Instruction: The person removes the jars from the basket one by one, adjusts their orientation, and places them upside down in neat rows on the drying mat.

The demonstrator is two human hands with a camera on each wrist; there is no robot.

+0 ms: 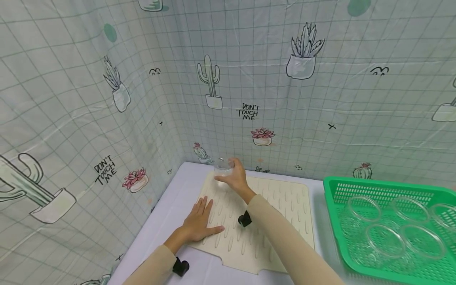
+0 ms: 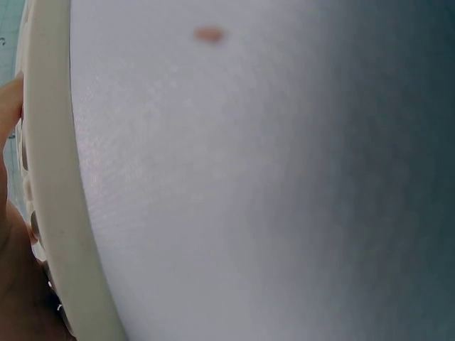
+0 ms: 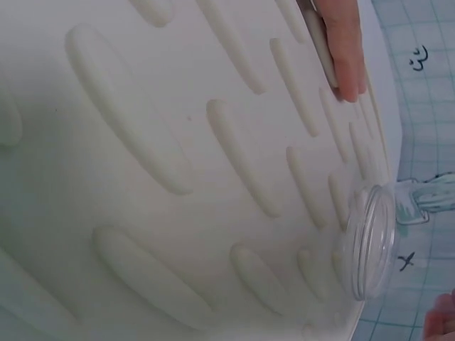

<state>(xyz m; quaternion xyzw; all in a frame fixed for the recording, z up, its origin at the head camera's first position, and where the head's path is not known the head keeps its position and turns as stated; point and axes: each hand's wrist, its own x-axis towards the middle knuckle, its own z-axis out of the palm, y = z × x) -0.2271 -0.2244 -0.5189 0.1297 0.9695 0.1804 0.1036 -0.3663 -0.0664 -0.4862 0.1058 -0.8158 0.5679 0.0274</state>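
Note:
My right hand [image 1: 236,177] reaches to the far left corner of a cream ridged drying mat [image 1: 292,206], its thumb and fingers spread around a clear glass [image 1: 222,168]. In the right wrist view the glass [image 3: 364,249] stands at the mat's far edge, and a gap shows between it and my right fingertips [image 3: 442,320]. My left hand [image 1: 196,223] lies flat with fingers spread over the mat's left edge. Left fingers [image 3: 345,50] appear on the ridges in the right wrist view. The mat's pale rim [image 2: 53,170] crosses the left wrist view beside the left hand.
On the right sits a green plastic basket [image 1: 334,225] holding several clear glasses [image 1: 384,241]. A cloth [image 1: 285,158] printed with cacti and grid lines hangs behind and on the left. White covering [image 1: 185,178] lies under the mat.

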